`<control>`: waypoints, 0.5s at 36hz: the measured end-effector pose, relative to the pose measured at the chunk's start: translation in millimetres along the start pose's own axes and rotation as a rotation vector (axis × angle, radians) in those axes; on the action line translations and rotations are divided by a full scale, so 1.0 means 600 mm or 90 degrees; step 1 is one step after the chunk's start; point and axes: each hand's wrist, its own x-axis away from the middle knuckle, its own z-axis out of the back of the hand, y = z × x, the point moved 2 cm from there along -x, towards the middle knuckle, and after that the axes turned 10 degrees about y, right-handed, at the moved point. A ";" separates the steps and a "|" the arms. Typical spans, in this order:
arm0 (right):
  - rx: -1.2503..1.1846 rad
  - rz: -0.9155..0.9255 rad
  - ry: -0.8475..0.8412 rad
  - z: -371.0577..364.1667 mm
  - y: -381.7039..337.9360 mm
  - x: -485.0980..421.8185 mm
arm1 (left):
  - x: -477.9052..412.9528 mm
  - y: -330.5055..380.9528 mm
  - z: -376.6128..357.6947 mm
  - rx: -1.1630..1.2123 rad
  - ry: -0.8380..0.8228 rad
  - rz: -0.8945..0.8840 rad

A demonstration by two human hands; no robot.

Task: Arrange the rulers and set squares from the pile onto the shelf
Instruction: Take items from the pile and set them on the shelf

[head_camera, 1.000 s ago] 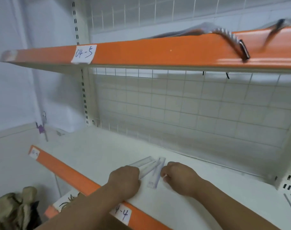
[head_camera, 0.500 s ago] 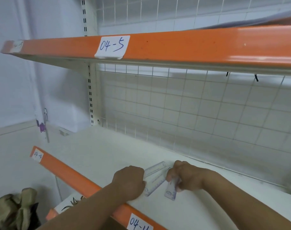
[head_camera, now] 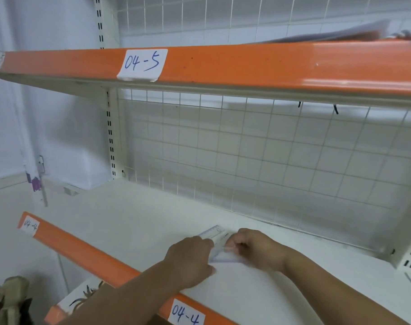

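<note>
On the lower shelf [head_camera: 129, 219], a white board with an orange front lip [head_camera: 94, 256], the head view shows both hands close together near the front edge, to the right of the middle. The left hand [head_camera: 190, 261] lies knuckles up with its fingers curled under, closed around the near end of a clear ruler [head_camera: 212, 232]. The ruler runs away from the hand, slanting up and to the right, low over the board (whether it lies flat on it, I cannot tell). The right hand [head_camera: 256, 249] is just beside it, fingers bent inward and pinching a clear plastic piece [head_camera: 223, 258] that sits between the two hands. That piece is smeared by motion, so whether it is a ruler or a set square cannot be told. Both forearms cross the orange lip from below.

A paper label reading 04-4 [head_camera: 184, 313] is stuck on the lip below the left forearm, and a second such label [head_camera: 30, 225] sits at the lip's far left end. A wire grid panel [head_camera: 246, 160] closes the back of the bay, beside a slotted upright [head_camera: 110, 141]. Above hangs the upper shelf [head_camera: 246, 64], its orange edge carrying a label 04-5 [head_camera: 142, 63], with blurred dark things [head_camera: 340, 34] lying on top at the right. An olive cloth bundle [head_camera: 9, 299] shows at the bottom left.
</note>
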 end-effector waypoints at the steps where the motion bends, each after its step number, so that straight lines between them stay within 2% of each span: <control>1: -0.014 0.002 -0.002 0.005 -0.005 0.005 | -0.001 0.005 0.000 0.005 0.010 -0.006; 5: -0.027 -0.018 0.010 0.017 -0.003 0.020 | -0.009 0.026 -0.001 -0.009 0.050 -0.033; 9: -0.060 -0.029 0.049 0.040 0.016 0.045 | -0.018 0.054 -0.006 -0.039 0.042 -0.068; 14: 0.089 -0.005 0.069 0.059 0.039 0.084 | -0.029 0.097 -0.015 -0.045 0.024 -0.090; 18: 0.146 0.013 0.087 0.076 0.057 0.110 | -0.037 0.124 -0.021 -0.036 0.006 -0.091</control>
